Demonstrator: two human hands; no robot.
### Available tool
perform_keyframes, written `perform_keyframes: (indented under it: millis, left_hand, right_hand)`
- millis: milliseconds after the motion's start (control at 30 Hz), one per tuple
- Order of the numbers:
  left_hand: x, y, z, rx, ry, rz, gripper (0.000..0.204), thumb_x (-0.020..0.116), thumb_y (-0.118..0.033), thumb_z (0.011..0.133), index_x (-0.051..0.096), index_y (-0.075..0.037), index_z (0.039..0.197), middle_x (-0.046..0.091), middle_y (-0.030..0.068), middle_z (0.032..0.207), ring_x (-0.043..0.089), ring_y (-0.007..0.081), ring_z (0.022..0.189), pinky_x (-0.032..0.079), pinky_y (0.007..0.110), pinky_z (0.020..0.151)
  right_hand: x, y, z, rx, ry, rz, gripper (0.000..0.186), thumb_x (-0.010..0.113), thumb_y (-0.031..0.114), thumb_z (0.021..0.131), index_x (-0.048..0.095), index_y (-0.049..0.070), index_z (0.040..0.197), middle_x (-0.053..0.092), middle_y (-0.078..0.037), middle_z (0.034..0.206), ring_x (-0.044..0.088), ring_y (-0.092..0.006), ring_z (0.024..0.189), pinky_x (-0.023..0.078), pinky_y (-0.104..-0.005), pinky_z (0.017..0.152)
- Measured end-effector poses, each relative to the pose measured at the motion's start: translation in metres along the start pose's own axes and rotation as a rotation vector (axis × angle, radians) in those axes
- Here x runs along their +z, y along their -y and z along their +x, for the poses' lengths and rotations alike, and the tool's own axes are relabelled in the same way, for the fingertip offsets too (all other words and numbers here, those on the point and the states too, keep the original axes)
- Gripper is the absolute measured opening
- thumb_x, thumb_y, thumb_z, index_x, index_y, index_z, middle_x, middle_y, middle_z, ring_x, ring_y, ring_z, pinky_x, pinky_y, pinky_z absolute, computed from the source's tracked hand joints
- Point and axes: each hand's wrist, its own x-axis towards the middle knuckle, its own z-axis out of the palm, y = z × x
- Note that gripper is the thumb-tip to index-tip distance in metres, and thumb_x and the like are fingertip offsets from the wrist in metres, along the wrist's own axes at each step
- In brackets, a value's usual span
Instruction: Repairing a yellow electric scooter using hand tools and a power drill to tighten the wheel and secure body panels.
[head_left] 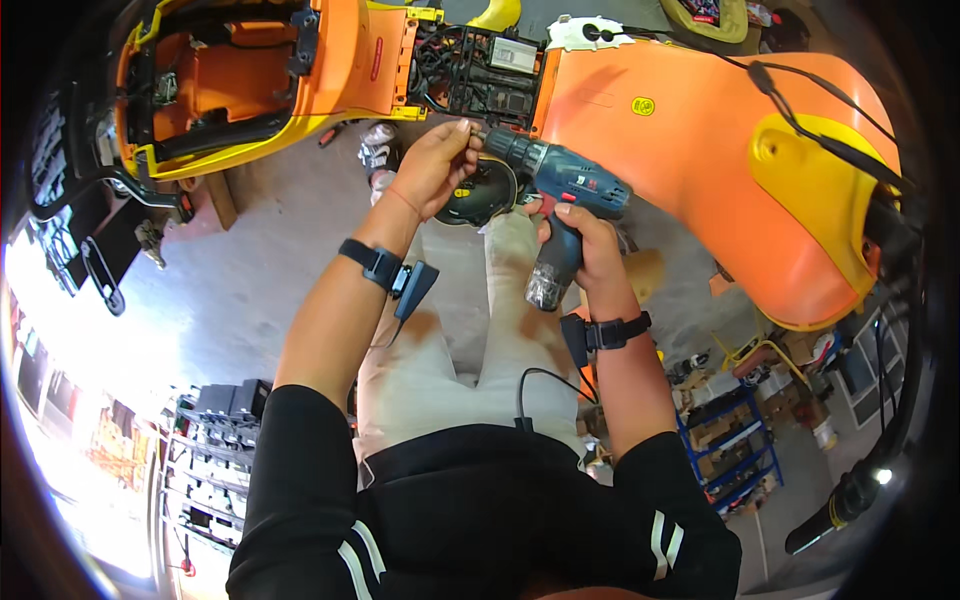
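Observation:
My right hand is wrapped round the grip of a dark blue cordless drill. The drill lies level, its chuck toward the left and its battery end toward me. At the front of the chuck, my left hand has thumb and fingers pinched together; whatever small piece is between them is too small to make out. Just beyond the drill runs an orange and yellow vehicle body, with an open bay of black wiring and parts in its middle. A round black dish-shaped part is partly hidden behind my left hand.
The vehicle's yellow-edged frame reaches far left, and a black cable hangs over the right side. Black-and-white shoes show on the grey floor. Shelves of parts stand lower left, a blue rack lower right.

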Motion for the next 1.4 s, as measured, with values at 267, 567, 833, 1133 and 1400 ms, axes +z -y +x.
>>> perform_keyframes:
  millis: [267, 567, 833, 1133, 1400]
  left_hand:
    - [-0.026, 0.046, 0.086, 0.037, 0.040, -0.231, 0.021, 0.055, -0.024, 0.104, 0.061, -0.007, 0.115, 0.059, -0.0019, 0.092, 0.054, 0.0082, 0.080, 0.047, 0.023, 0.072]
    - [-0.011, 0.066, 0.177, 0.035, -0.034, -0.533, 0.021, 0.052, -0.023, 0.105, 0.063, -0.006, 0.111, 0.065, 0.0032, 0.105, 0.061, 0.0163, 0.096, 0.049, 0.033, 0.086]
    - [-0.001, 0.076, 0.299, 0.004, -0.034, -0.532, 0.018, 0.051, -0.012, 0.103, 0.062, -0.001, 0.112, 0.065, 0.0080, 0.103, 0.063, 0.0189, 0.097, 0.051, 0.034, 0.091]
    - [0.018, 0.081, 0.347, -0.012, -0.084, -0.358, 0.022, 0.059, -0.017, 0.100, 0.061, 0.001, 0.114, 0.067, 0.0076, 0.103, 0.067, 0.0174, 0.088, 0.056, 0.032, 0.078]
    - [0.034, 0.072, 0.359, 0.116, -0.252, 0.006, 0.025, 0.063, -0.019, 0.095, 0.071, 0.002, 0.107, 0.066, 0.0041, 0.081, 0.057, 0.0102, 0.065, 0.046, 0.024, 0.056]
  right_hand:
    - [-0.022, -0.004, 0.058, -0.006, -0.096, -0.038, 0.030, 0.063, 0.012, 0.090, 0.063, -0.006, 0.114, 0.072, -0.016, 0.103, 0.065, -0.0174, 0.074, 0.054, -0.0289, 0.066]
    - [-0.028, -0.013, 0.125, -0.171, -0.301, -0.318, 0.033, 0.065, 0.006, 0.088, 0.061, -0.002, 0.120, 0.071, -0.015, 0.103, 0.064, -0.0180, 0.075, 0.054, -0.0305, 0.069]
    - [-0.058, -0.017, 0.198, -0.325, -0.465, -0.473, 0.038, 0.067, 0.001, 0.088, 0.058, -0.001, 0.125, 0.071, -0.014, 0.103, 0.066, -0.0165, 0.078, 0.055, -0.0313, 0.071]
    - [-0.080, -0.001, 0.239, -0.374, -0.551, -0.598, 0.023, 0.068, 0.005, 0.089, 0.065, -0.003, 0.110, 0.072, -0.011, 0.098, 0.067, -0.0166, 0.076, 0.055, -0.0316, 0.068]
    - [-0.074, 0.028, 0.261, -0.368, -0.652, -0.607, 0.021, 0.069, 0.004, 0.082, 0.069, -0.002, 0.102, 0.071, -0.009, 0.088, 0.064, -0.0165, 0.068, 0.049, -0.0306, 0.063]
